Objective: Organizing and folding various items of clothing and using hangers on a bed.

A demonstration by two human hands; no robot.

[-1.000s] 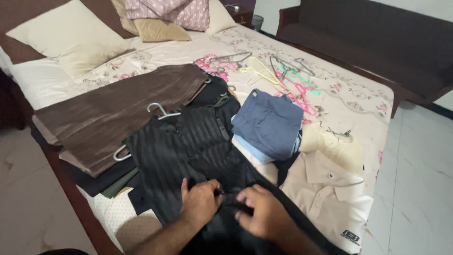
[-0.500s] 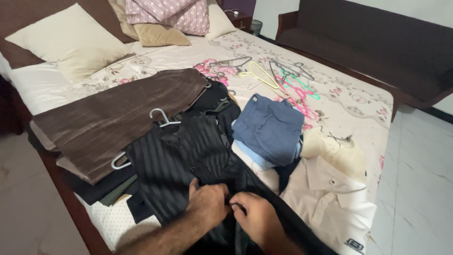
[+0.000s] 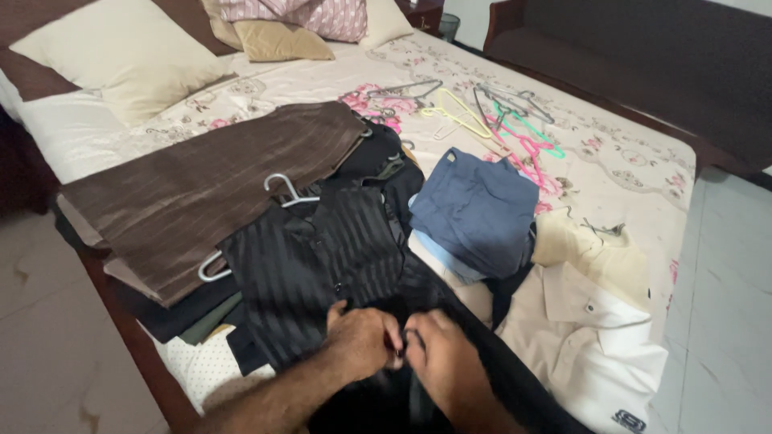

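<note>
Both hands, the left hand [image 3: 363,341] and the right hand [image 3: 438,354], pinch the front edges of the black striped shirt [image 3: 322,265] together at its placket, fingertips meeting as for fastening a button; each grip is closed on fabric. The bed [image 3: 627,161] carries everything. The shirt lies flat near the bed's front edge, its collar on a grey hanger [image 3: 283,190], apparently to keep its shape. A brown garment [image 3: 201,189] lies left of it, folded blue trousers [image 3: 476,207] right, a cream polo shirt [image 3: 595,321] beyond. Loose coloured hangers [image 3: 515,128] lie farther up the bed.
</note>
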